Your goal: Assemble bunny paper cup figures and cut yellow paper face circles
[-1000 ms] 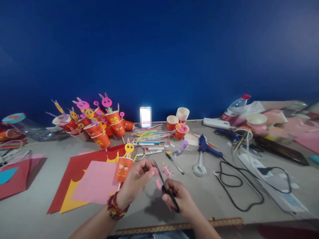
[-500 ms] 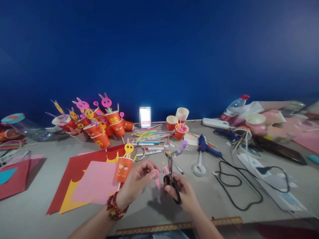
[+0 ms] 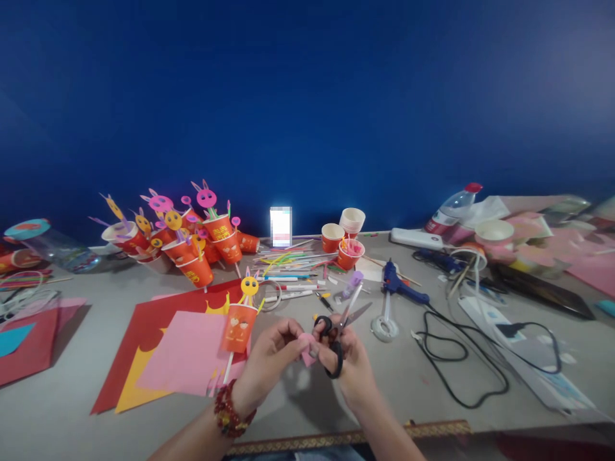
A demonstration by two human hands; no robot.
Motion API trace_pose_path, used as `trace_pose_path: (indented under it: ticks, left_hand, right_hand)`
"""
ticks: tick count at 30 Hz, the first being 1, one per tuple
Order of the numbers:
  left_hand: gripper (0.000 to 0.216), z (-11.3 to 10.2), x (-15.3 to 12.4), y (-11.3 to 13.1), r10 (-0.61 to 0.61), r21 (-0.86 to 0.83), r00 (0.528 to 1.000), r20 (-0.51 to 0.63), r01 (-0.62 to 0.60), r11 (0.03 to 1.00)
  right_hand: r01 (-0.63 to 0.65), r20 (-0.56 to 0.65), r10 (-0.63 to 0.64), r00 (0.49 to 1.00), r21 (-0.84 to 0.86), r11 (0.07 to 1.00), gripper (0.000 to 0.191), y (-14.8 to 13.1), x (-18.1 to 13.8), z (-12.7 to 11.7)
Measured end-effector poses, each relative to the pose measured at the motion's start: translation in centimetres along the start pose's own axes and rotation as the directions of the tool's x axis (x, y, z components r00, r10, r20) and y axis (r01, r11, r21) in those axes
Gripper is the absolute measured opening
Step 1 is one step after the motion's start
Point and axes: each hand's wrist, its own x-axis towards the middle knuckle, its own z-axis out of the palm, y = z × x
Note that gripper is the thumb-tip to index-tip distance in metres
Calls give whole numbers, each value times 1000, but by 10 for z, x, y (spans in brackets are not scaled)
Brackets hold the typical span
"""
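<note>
Head view shows, right of the orange cup [image 3: 239,330], the left hand [image 3: 271,352] pinching a pink paper piece [image 3: 307,339] and the right hand [image 3: 353,368] holding scissors [image 3: 343,321], apparently adjusting the piece; cutting would call for turning the splayed blades toward it.

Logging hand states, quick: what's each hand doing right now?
Left hand: closed, pinching a piece of pink paper.
Right hand: closed on open black-handled scissors.
</note>
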Motion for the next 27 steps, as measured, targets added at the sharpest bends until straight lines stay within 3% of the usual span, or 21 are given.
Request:
trace_pose_path:
  ticks: [6, 12, 27]
  left_hand:
    - [42, -6, -3, -8, 67, -101, 997, -49, -71, 992]
    - [26, 4, -3, -11, 96, 59, 991, -89, -91, 994]
    - [22, 7, -4, -13, 73, -43, 990, -118, -79, 996]
  right_hand:
    - [-33, -85, 47, 995, 163, 986, 37, 6, 0, -2]
    - [-29, -73, 41, 996, 155, 987, 34, 7, -1, 5]
    - [-48, -99, 53, 994, 48, 998, 41, 17, -7, 4]
